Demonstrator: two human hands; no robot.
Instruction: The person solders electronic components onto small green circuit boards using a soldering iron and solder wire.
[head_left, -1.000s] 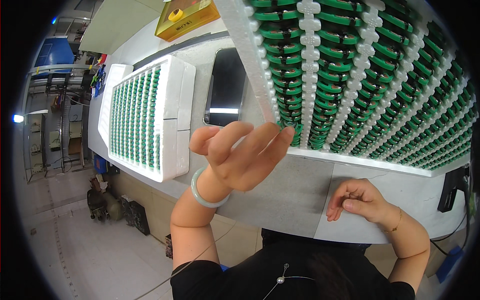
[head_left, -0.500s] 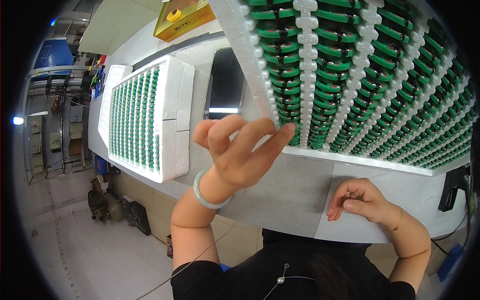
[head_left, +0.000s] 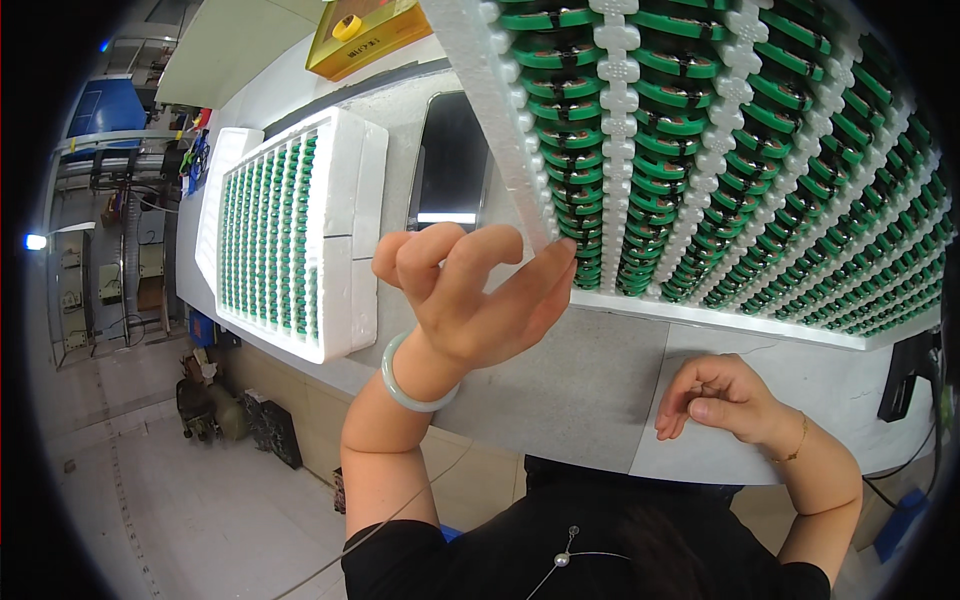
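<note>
My left hand (head_left: 478,305) reaches to the lower left corner of a large white foam tray (head_left: 500,130). Thumb and forefinger are drawn together at the tray's edge, beside the nearest column of round green circuit boards (head_left: 573,200); the other fingers are curled back. Whatever lies between those fingertips, if anything, is hidden. Standing on edge, the boards fill the tray in close rows parted by white notched ribs. Below the tray, my right hand (head_left: 722,400) hovers over or rests on the table, loosely half curled, with nothing visible in it.
To the left stands a second white foam tray (head_left: 352,240), also filled with green boards. A dark phone-like slab (head_left: 450,165) lies between the trays. Farther back sits a yellow box (head_left: 365,40) with a yellow tape roll (head_left: 348,28). A black device (head_left: 908,375) is at the table's right.
My left hand has shifted slightly left, its forefinger drawing back from the boards to the tray's corner. My right hand has hardly moved.
</note>
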